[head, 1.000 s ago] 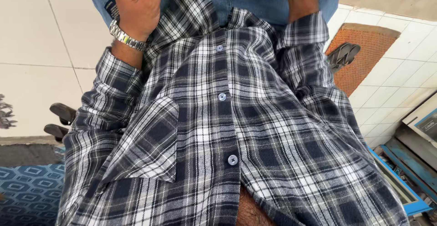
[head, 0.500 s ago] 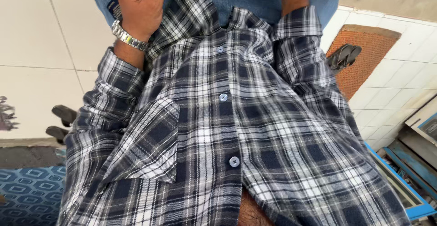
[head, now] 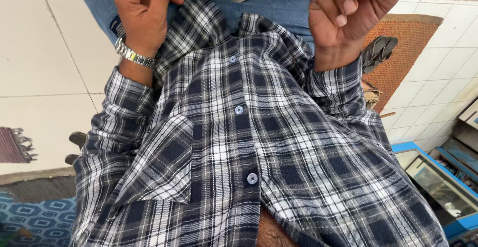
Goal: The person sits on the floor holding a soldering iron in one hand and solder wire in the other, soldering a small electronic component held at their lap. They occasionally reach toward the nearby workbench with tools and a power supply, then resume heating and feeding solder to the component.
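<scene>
The plaid shirt (head: 249, 142) fills the middle of the frame, buttoned down the front, with its collar (head: 209, 23) at the top centre over blue jeans (head: 279, 3). The left hand (head: 144, 10), upper left and wearing a metal watch (head: 132, 56), is curled closed with its fingers pinching the collar edge. The right hand (head: 351, 13), upper right, is bent into a loose fist just above its cuff (head: 333, 85); whether it grips any cloth I cannot tell.

Risks, as I judge them: with only one side firmly held, the collar could slip and settle crooked. A hard tug could strain the top button (head: 232, 59) or pull the placket askew. The watch could snag the sleeve fabric. The hem (head: 259, 222) gapes open at the bottom centre, so the lower front may ride up further if the shirt is pulled upward
</scene>
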Motion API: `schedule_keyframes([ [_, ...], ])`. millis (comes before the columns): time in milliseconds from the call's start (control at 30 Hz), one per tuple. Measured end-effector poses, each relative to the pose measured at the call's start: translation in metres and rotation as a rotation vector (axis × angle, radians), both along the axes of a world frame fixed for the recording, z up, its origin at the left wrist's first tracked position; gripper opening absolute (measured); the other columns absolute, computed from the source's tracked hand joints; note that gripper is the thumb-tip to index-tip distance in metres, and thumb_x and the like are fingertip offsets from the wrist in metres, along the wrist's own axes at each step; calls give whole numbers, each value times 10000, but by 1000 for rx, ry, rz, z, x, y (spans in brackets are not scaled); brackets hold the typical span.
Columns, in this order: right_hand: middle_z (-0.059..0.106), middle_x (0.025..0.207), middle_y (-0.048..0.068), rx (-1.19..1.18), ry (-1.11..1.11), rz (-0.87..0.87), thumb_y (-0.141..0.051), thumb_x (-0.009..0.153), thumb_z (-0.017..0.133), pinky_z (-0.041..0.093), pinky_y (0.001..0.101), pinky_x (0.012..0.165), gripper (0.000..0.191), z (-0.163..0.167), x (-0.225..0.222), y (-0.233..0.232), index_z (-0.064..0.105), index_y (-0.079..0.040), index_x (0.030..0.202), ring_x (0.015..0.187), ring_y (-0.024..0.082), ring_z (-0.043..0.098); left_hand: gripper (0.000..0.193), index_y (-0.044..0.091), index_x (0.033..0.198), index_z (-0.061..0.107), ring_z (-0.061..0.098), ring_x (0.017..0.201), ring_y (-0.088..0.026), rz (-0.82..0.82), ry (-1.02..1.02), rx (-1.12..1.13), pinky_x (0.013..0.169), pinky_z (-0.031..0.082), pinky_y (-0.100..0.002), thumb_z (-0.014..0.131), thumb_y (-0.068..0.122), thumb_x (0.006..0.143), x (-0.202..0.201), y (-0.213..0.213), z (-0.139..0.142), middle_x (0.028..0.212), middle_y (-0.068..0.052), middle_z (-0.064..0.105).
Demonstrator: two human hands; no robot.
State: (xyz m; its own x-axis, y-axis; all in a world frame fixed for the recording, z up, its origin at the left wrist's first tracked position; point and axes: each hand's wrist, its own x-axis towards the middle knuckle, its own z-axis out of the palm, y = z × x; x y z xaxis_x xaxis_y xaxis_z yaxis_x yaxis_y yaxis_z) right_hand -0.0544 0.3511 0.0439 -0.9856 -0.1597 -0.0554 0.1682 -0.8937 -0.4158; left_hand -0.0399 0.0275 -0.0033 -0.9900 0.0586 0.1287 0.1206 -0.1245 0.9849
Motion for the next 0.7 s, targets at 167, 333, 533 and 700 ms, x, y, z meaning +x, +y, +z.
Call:
schedule_keyframes([
  [167, 682, 765, 11, -51, -26, 14, -457, 1056, 536, 465, 181, 433, 378, -5, 11, 22, 705, -122, 1011, 575, 56, 630, 150, -46, 1313, 650, 766, 903, -190, 7, -27, 2, 769, 673, -304, 583, 32, 1205, 1, 5, 0, 1258, -116, 661],
  [333, 676, 735, 10, -6, -10, 16, -463, 1075, 527, 455, 190, 428, 426, -16, 18, 39, 702, -76, 1045, 573, 60, 594, 148, -62, 1304, 650, 766, 917, -196, 8, -26, -38, 776, 691, -306, 576, 8, 1198, 1, 6, -5, 1314, -121, 632],
  [533, 634, 795, 106, 520, 221, -225, -335, 1074, 551, 468, 274, 402, 255, 24, 19, 20, 582, -90, 1139, 531, 135, 567, 151, -80, 1277, 650, 754, 921, -188, 15, -77, -1, 779, 684, -300, 577, 10, 1179, 4, 4, -7, 1307, -120, 597],
  [700, 573, 821, 180, 887, 600, -380, -273, 1031, 617, 500, 318, 393, 285, 66, 15, -4, 491, -18, 1052, 531, 171, 557, 151, -85, 1245, 651, 757, 944, -190, 38, -112, -39, 816, 682, -307, 574, 6, 1153, 5, 2, -7, 1277, -132, 601],
])
